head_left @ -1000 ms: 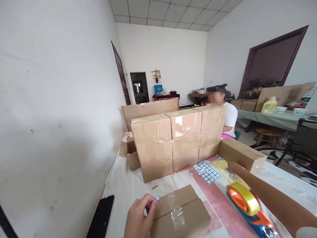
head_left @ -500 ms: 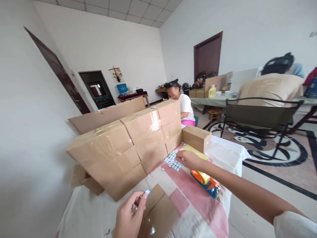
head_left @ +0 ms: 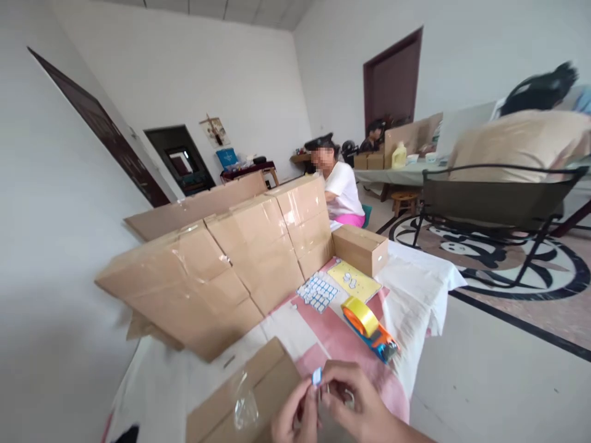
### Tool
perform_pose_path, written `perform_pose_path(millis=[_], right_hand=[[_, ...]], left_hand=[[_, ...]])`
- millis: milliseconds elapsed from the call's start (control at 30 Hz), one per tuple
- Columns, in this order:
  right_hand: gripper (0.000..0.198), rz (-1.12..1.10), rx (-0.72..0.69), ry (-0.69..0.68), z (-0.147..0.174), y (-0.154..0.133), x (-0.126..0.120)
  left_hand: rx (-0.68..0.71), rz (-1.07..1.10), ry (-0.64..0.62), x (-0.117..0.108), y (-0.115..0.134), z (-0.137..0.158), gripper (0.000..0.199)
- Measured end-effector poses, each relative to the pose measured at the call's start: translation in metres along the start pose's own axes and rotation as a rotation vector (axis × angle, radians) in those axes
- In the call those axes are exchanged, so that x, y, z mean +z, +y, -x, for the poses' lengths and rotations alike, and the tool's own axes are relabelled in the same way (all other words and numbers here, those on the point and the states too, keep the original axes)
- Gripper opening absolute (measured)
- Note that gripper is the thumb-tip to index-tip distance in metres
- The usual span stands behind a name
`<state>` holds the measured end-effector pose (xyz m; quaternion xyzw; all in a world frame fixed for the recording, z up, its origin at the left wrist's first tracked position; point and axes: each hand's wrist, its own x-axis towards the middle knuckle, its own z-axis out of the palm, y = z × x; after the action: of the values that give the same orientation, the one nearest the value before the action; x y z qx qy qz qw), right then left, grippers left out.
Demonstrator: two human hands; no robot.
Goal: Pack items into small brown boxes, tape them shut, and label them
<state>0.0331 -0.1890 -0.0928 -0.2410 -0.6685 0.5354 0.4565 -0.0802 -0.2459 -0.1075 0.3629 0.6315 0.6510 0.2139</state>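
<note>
A small white tag with a blue edge (head_left: 316, 376) is pinched in the fingertips of my left hand (head_left: 295, 415), low in the view. My right hand (head_left: 355, 403) has come up against it, its fingers curled and closed; something pale shows among them, too small to name. Below and left of both hands lies a flat cardboard box (head_left: 217, 406) with a crumpled bit of clear plastic (head_left: 246, 410) on top. Beyond my hands, a sheet of white, blue-edged pieces (head_left: 318, 294) lies on the cloth, some pieces loose on it.
An orange and blue tape dispenser with a yellow roll (head_left: 362, 317) stands right of the sheet. Behind it are a yellow printed sheet (head_left: 355, 280) and a small carton (head_left: 360, 249). Stacked cartons (head_left: 258, 252) wall off the table's left. A person (head_left: 341, 187) sits beyond them.
My right hand has drawn back from the sheet of pieces to my left hand. My left hand, still with the tag, has moved right and down. The view has shifted slightly.
</note>
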Motion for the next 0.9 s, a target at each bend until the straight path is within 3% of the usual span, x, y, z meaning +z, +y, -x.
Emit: perform_pose_path(millis=[100, 167, 233, 400, 467, 567, 700, 767, 900], right_hand=[[0.025, -0.053, 0.064, -0.003, 0.013, -0.005, -0.006], [0.024, -0.054, 0.041, 0.003, 0.019, -0.004, -0.013], [0.02, -0.03, -0.036, -0.025, 0.024, 0.001, -0.021], [0.014, 0.104, -0.255, -0.247, 0.037, 0.022, -0.044], [0.011, 0.145, -0.219, -0.202, 0.04, 0.029, -0.047], [0.022, 0.106, -0.146, -0.119, 0.039, 0.037, -0.045], [0.01, -0.006, -0.143, -0.118, 0.02, 0.043, -0.047], [0.009, 0.003, -0.13, -0.158, 0.0, 0.048, -0.051], [0.019, 0.108, -0.125, -0.41, -0.051, 0.069, -0.051]], left_hand=[[0.022, -0.063, -0.156, -0.007, 0.012, 0.014, 0.038], [0.009, -0.101, -0.174, -0.008, 0.015, 0.021, 0.034], [-0.039, -0.094, -0.182, -0.008, 0.011, 0.027, 0.031], [-0.066, -0.104, -0.217, -0.006, -0.002, 0.042, 0.014], [-0.045, -0.116, -0.163, -0.003, -0.004, 0.045, 0.013], [0.002, -0.099, -0.084, 0.005, -0.006, 0.046, 0.008], [-0.002, -0.183, -0.085, 0.01, -0.005, 0.044, 0.011], [0.018, -0.345, -0.043, 0.001, 0.001, 0.038, 0.019], [0.283, -0.894, 0.283, -0.048, 0.021, 0.003, 0.021]])
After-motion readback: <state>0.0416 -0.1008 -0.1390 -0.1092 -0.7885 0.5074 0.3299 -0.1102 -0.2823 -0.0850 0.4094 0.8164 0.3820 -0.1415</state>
